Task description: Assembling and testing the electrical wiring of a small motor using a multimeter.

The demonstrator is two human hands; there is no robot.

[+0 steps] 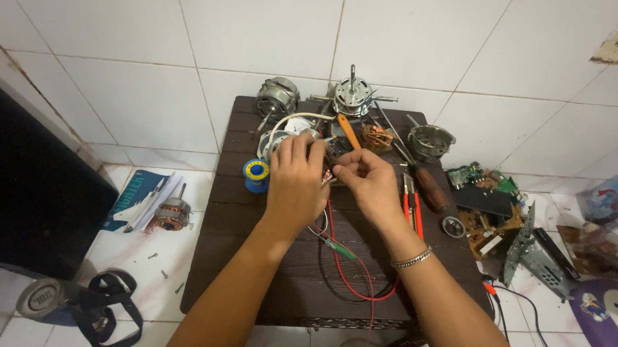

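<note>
Both hands, left (pixel 295 180) and right (pixel 368 181), pinched shut on small motor part (pixel 331 153); metal bowl-shaped housing (pixel 430 140) contents unclear.

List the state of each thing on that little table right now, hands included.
Left hand: closed over the motor part, gripping.
Right hand: fingers pinched at the same part.
Motor part: on the table, mostly hidden by the hands.
Solder spool: upright, untouched.
Red wire: loose, looped across the table.
Pliers: lying flat, closed.
Big screwdriver: lying flat.
Two rear motors: standing, untouched.
</note>
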